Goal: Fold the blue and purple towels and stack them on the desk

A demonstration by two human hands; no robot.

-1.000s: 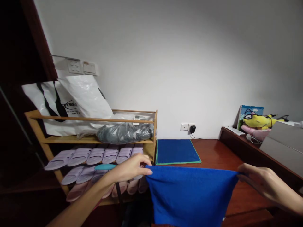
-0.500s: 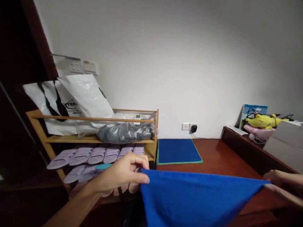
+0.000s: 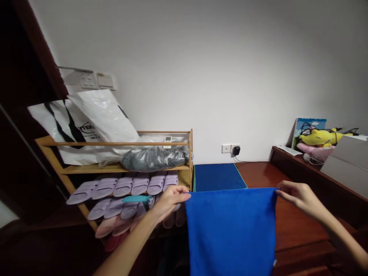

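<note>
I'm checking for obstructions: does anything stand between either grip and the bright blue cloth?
Nothing visible does. The left grip and right grip each pinch an upper corner of the bright blue cloth directly; the green-edged darker cloth lies beyond it, not in between.

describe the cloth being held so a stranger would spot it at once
From the wooden slipper rack, go right to the reddish table. In front, the left hand and right hand hold the bright blue cloth by its top corners. It hangs, whereas the darker, green-edged cloth lies flat.
</note>
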